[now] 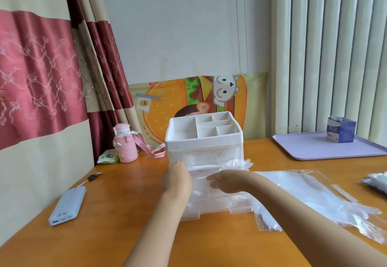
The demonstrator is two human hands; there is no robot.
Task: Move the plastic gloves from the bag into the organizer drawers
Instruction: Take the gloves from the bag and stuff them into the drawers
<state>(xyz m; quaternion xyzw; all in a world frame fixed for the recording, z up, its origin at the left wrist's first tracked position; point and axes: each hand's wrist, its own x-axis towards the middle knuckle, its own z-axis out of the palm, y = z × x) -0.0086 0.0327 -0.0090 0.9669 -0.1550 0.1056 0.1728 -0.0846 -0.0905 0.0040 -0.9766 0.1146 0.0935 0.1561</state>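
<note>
I find gloves (pixel 234 165) in the drawer (pixel 209 209), more in the bag (pixel 314 195). Right hand (pixel 224 182) presses them flat-fingered; left hand (pixel 178 176) unclear.

Domestic room, probably a bedroom or study corner: wooden desk (pixel 129 214) against wall, embroidered red-and-cream curtains (pixel 41 74), cartoon burger poster (pixel 167 103), pink water bottle (pixel 125 145), power bank (pixel 67 205), key (pixel 92 177).

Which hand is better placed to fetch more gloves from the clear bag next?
Probably the right hand: the clear plastic bag of gloves lies beside that forearm, while the left hand is at the drawer front of the white plastic organizer.
</note>
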